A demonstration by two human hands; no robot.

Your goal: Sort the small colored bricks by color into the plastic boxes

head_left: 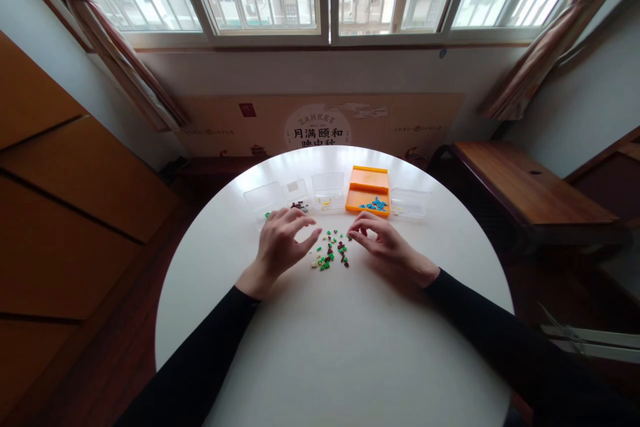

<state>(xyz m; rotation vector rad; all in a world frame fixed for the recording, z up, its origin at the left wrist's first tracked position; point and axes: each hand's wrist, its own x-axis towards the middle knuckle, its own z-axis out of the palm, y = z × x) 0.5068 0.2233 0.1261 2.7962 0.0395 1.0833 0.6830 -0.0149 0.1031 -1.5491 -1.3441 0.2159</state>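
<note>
A small scatter of tiny beads (330,252), green, dark red and yellow, lies on the round white table (330,347). My left hand (283,240) rests just left of the scatter, fingers spread and reaching toward it. On the other side, my right hand (383,240) has its fingertips pinched together at the bead pile's upper right edge; whether a bead is between them is too small to tell. Behind the hands stands an open orange box (369,188) with blue beads inside.
Several clear plastic boxes (327,192) stand in a row beside the orange box, one at the right (409,203). A wooden bench (525,187) is to the right, wooden cabinets (60,200) to the left, windows behind.
</note>
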